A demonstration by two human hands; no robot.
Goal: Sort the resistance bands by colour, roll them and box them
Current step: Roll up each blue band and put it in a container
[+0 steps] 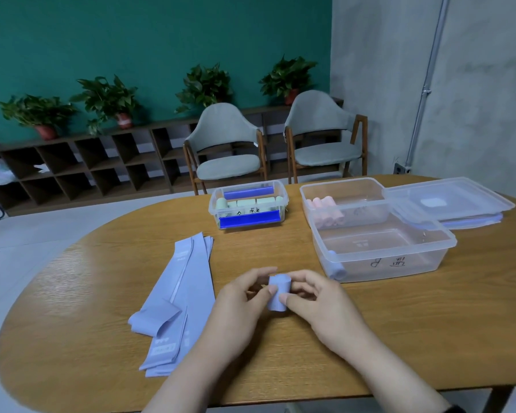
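A rolled lilac-blue band stands between both hands just above the table's middle. My left hand and my right hand both pinch it with thumbs and fingertips. Flat lilac-blue bands lie in a pile to the left. The near clear box holds one blue roll in its left corner. Behind it, another clear box holds pink rolls. A smaller clear box at the back centre holds pale green rolls.
Clear lids are stacked at the back right of the oval wooden table. Two grey chairs stand behind the table, with a low shelf and potted plants along the green wall.
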